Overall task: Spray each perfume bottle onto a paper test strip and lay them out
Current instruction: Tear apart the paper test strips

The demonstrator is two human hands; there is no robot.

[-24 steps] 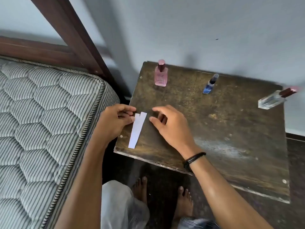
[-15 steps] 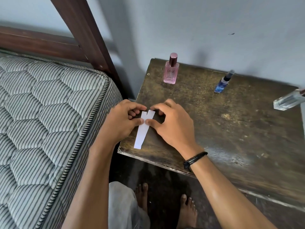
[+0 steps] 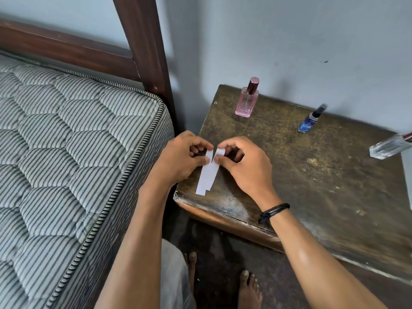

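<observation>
Three bottles behind strips on table

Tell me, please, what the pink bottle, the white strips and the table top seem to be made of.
The pink bottle: probably glass, glossy and see-through, with pink tint or liquid; clear plastic is possible. The white strips: thin matte paper, opaque, with straight cut edges. The table top: seemingly wood, dull and worn, mottled with scratches.

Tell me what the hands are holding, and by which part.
The paper strips, by their far ends: the left hand pinches one strip's top between thumb and forefinger, and the right hand pinches the other's.
</observation>
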